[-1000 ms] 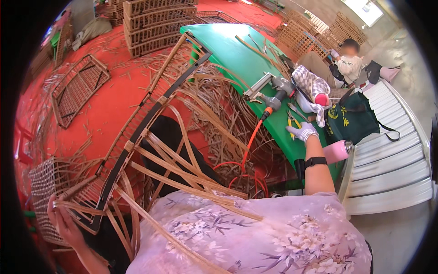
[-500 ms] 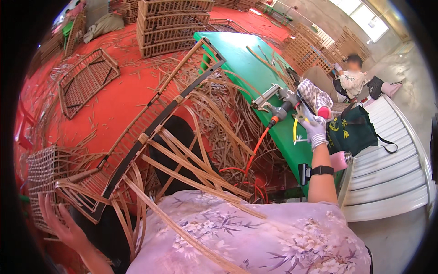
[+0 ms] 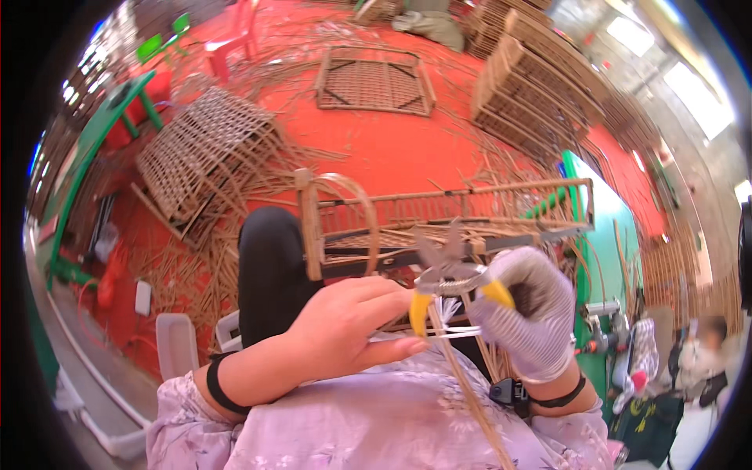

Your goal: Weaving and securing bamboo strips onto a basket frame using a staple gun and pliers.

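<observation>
In front of my chest, pruning shears (image 3: 453, 270) with yellow handles point away from me, blades apart. My right hand (image 3: 536, 317), in a grey-white knit glove, is closed around the right handle. My bare left hand (image 3: 345, 321) has its fingers and thumb at the left handle, closed on it as far as I can see. White string or tie pieces (image 3: 448, 333) span the gap between the handles. Beyond lies a woven rattan-like frame (image 3: 454, 196) with dark edging, across my lap. A loose strip (image 3: 470, 384) runs down over my floral shirt.
On the right, a green table (image 3: 603, 227) holds an air tool (image 3: 603, 341). A woven basket (image 3: 207, 157) stands at left on the red, strip-littered floor (image 3: 376, 149). A flat woven panel (image 3: 374, 82) and stacked crates (image 3: 540, 94) are farther off. Another person (image 3: 701, 352) sits at far right.
My right hand has come from the green table to my chest with the shears. My left hand has moved in from the far left to meet them. The view has swung left.
</observation>
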A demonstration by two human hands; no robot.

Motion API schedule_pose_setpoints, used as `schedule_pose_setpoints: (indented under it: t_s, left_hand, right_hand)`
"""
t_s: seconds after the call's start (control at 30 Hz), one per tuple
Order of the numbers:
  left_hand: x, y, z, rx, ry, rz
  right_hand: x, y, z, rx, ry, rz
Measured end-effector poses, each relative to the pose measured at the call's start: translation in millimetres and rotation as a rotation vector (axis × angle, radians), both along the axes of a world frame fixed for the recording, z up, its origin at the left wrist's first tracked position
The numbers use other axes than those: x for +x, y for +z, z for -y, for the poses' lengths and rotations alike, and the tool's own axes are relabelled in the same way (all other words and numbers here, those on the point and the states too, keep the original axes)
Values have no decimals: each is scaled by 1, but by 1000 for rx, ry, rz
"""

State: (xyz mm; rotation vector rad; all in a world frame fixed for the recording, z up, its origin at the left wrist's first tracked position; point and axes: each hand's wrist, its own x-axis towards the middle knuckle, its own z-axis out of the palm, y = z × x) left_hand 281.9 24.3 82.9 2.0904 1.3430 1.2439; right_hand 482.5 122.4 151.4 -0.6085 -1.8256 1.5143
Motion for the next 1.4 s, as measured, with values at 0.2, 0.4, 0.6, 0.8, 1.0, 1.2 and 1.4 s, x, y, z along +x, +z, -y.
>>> schedule_pose_setpoints:
  t_s: [0.2, 0.4, 0.6, 0.8, 1.0, 1.2, 1.4]
  left_hand:
    - [-5, -17, 10, 5, 4, 252]
    - [-15, -22, 8, -136, -33, 313]
    - [-20, -22, 7, -211, 110, 116]
    - [-55, -27, -7, 364, 485, 262]
    - [-79, -30, -15, 228, 681, 167]
    - [-92, -28, -16, 98, 583, 224]
    - [-100, -23, -18, -35, 458, 288]
  right_hand:
    - [-35, -16, 0, 296, 182, 23]
    - [-38, -48, 1, 40, 609, 194]
    - [-53, -58, -3, 40, 523, 73]
    - [-61, -57, -13, -290, 343, -87]
    - [-66, -44, -27, 743, 93, 629]
    - [-75, -45, -47, 1065, -7, 751]
    - [-96, -46, -56, 1200, -29, 867]
